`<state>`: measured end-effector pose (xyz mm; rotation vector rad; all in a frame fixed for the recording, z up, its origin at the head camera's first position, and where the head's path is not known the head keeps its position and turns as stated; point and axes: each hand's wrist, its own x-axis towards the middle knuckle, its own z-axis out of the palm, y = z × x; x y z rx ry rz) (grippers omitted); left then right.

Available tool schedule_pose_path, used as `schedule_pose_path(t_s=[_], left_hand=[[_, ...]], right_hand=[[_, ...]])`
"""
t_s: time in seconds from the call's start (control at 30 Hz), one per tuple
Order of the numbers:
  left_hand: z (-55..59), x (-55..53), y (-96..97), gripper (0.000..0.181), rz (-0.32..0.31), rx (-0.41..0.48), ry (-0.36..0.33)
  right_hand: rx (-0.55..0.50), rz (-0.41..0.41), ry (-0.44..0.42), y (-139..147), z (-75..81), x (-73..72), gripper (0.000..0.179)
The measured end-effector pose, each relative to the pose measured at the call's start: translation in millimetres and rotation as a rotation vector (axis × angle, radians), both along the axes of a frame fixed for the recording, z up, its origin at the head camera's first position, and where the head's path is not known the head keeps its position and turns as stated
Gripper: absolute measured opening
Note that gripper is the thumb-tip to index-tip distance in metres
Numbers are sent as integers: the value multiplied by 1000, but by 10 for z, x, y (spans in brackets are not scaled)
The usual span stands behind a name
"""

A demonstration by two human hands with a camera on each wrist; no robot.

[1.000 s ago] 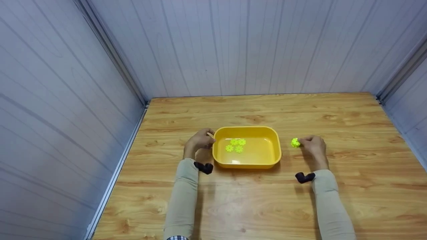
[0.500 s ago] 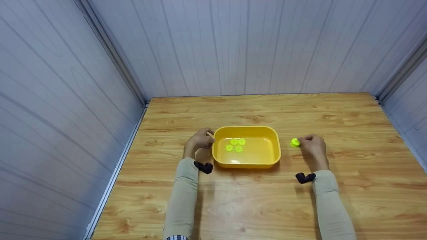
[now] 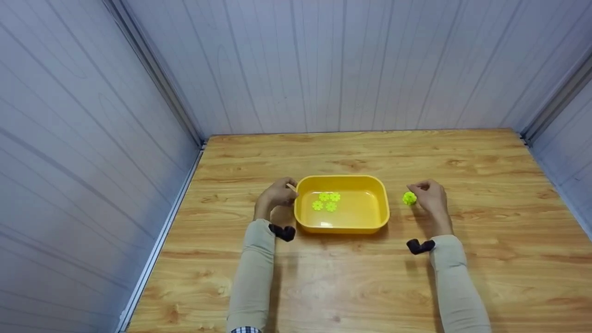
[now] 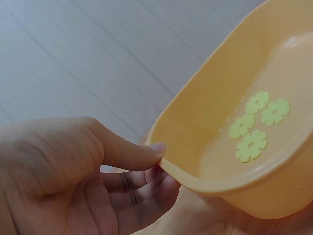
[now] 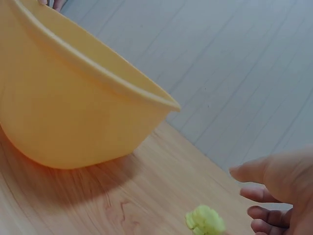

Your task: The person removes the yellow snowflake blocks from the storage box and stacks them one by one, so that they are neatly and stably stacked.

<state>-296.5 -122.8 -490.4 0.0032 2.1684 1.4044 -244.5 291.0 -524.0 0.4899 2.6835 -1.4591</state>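
My left hand (image 4: 93,171) grips the left rim of a yellow plastic basin (image 4: 195,183), thumb over the edge and fingers curled beneath it on the outside. Inside, toward the left, several flat yellow-green flower-shaped discs (image 4: 251,145) lie on the bottom. To the right of the basin, a small stack of the same notched discs (image 5: 204,220) sits on the table. My right hand (image 5: 283,188) is just beside and above that stack, its thumb and fingers apart from it with nothing between them.
The wood-grain table (image 3: 323,286) meets a pale panelled wall (image 3: 319,64) at the back, with another wall (image 3: 83,152) on the left. Both forearms wear beige sleeves with a dark camera mount (image 3: 421,246) at the wrist.
My right hand has let go of the stack of discs and moved slightly up and away from it. The stack stays on the table; my left hand and the basin have not moved.
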Motion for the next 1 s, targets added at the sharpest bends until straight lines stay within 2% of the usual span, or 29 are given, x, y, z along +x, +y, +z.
schedule_pose_path(t_s=[0.27, 0.53, 1.0], left_hand=[[-29, -16, -2, 36, 7, 6, -7], [-17, -12, -4, 38, 11, 0, -24], [-30, -23, -1, 36, 21, -1, -24]], right_hand=[[39, 38, 57, -149, 77, -49, 54], [88, 65, 123, -343, 121, -95, 49], [77, 155, 135, -709, 237, -136, 51]])
